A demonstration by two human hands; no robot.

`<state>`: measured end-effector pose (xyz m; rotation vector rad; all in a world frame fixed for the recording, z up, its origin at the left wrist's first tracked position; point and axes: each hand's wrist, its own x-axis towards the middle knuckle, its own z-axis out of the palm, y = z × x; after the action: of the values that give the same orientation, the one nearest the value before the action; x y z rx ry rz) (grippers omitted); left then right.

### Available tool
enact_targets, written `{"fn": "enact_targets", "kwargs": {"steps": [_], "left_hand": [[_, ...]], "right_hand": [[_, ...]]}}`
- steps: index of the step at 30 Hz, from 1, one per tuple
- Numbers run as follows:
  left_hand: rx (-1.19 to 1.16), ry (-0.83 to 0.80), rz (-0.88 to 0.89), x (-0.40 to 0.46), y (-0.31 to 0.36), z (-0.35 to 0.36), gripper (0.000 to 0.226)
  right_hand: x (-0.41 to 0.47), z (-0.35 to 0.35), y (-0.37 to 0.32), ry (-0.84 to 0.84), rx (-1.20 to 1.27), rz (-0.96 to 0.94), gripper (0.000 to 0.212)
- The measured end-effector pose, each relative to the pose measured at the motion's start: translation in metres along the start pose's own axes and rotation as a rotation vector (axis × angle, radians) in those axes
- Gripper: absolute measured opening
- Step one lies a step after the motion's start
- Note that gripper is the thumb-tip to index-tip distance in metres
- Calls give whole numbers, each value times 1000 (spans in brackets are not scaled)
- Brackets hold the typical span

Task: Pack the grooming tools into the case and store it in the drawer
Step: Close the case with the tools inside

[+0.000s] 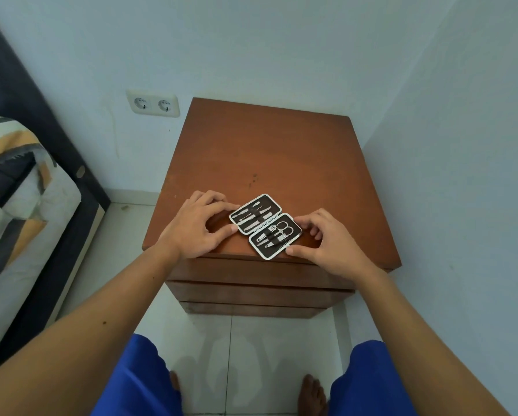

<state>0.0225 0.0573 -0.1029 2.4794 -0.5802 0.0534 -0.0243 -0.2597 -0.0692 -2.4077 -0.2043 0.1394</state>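
Observation:
A small black grooming case [265, 226] with a silver rim lies fully opened, flat on the brown nightstand [269, 151] near its front edge. Metal grooming tools [253, 217] sit in the far half; small scissors [282, 229] and other tools sit in the near half. My left hand [199, 225] touches the far half's left end with fingertips and thumb. My right hand [327, 243] pinches the near half's right end between thumb and fingers. The nightstand's drawers [257, 291] below the top are closed.
A bed with a patterned cover [17, 205] and dark frame stands at the left. A double wall socket [152, 103] is behind the nightstand's left. White walls close in behind and to the right. My knees in blue shorts and bare feet are on the tiled floor [251, 355].

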Motion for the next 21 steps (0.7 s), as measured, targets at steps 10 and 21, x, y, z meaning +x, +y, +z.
{"fn": "enact_targets", "kwargs": {"steps": [10, 21], "left_hand": [[-90, 20, -110, 11, 1, 1, 36], [-139, -147, -207, 9, 16, -13, 75]], "right_hand": [[-43, 66, -33, 349, -11, 81, 55], [-18, 17, -31, 102, 98, 149, 46]]}}
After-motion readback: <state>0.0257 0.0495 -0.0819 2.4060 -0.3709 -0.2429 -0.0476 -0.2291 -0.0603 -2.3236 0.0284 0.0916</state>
